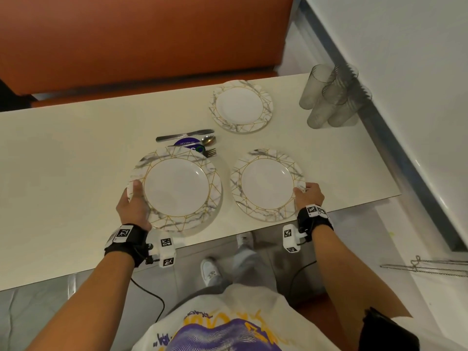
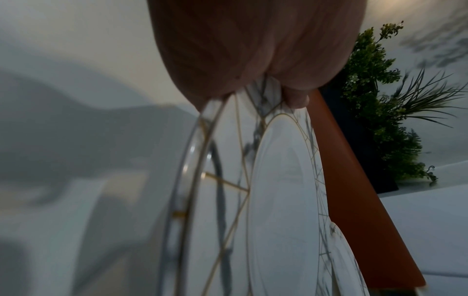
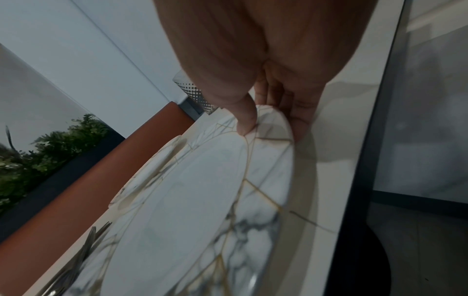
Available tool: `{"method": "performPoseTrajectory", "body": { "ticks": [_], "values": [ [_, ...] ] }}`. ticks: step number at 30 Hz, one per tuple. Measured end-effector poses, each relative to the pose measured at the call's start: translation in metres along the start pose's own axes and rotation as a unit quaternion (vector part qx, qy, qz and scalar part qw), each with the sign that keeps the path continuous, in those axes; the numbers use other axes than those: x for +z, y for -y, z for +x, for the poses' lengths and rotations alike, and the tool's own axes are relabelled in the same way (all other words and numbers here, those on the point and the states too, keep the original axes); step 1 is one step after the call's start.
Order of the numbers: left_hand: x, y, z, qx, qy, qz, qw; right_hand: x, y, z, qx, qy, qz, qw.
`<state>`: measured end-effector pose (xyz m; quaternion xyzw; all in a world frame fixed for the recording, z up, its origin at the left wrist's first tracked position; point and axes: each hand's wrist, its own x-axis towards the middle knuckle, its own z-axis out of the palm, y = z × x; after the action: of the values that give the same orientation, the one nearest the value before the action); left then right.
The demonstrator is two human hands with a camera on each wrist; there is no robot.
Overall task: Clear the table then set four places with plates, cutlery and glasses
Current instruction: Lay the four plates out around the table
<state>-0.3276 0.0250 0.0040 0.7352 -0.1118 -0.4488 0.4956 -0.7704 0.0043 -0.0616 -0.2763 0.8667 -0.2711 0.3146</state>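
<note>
Three marbled plates with gold lines are on the cream table (image 1: 63,158). My left hand (image 1: 133,201) grips the left rim of the large near plate (image 1: 177,191), thumb on top; the plate (image 2: 278,190) looks lifted off the table. My right hand (image 1: 307,195) pinches the right rim of the second near plate (image 1: 266,184), thumb (image 3: 247,122) on the rim of the plate (image 3: 202,200), fingers under it. A third plate (image 1: 240,106) lies at the far side. A knife (image 1: 184,135), spoon (image 1: 209,140) and fork (image 1: 210,152) lie behind the left plate. Several glasses (image 1: 329,97) stand far right.
A blue round sticker (image 1: 187,143) sits under the cutlery. An orange bench seat (image 1: 139,39) runs along the far side. A white wall ledge (image 1: 405,97) borders the table on the right. The table's near edge is by my feet (image 1: 210,271). Plants (image 2: 380,104) stand beyond the bench.
</note>
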Motion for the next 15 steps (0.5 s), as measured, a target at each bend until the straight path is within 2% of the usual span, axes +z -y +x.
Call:
{"method": "performPoseTrajectory", "body": {
  "ticks": [5,8,10,12,15],
  "values": [
    [0.002,-0.003,-0.002,-0.009,0.001,-0.014,1.0,-0.004,0.0,-0.002,0.011,-0.003,-0.008,1.0],
    [0.004,-0.008,-0.007,-0.009,-0.001,-0.015,1.0,-0.006,0.008,-0.009,-0.018,-0.031,-0.101,0.994],
    [0.005,-0.011,-0.008,-0.002,0.005,-0.01,1.0,-0.007,0.022,-0.018,-0.065,-0.057,-0.178,0.98],
    [0.005,-0.016,-0.009,0.001,0.008,-0.008,1.0,-0.003,0.041,-0.029,-0.136,-0.054,-0.21,0.967],
    [0.002,-0.021,-0.007,-0.013,0.011,-0.011,1.0,0.015,0.074,-0.047,-0.265,0.022,-0.166,0.95]
  ]
}}
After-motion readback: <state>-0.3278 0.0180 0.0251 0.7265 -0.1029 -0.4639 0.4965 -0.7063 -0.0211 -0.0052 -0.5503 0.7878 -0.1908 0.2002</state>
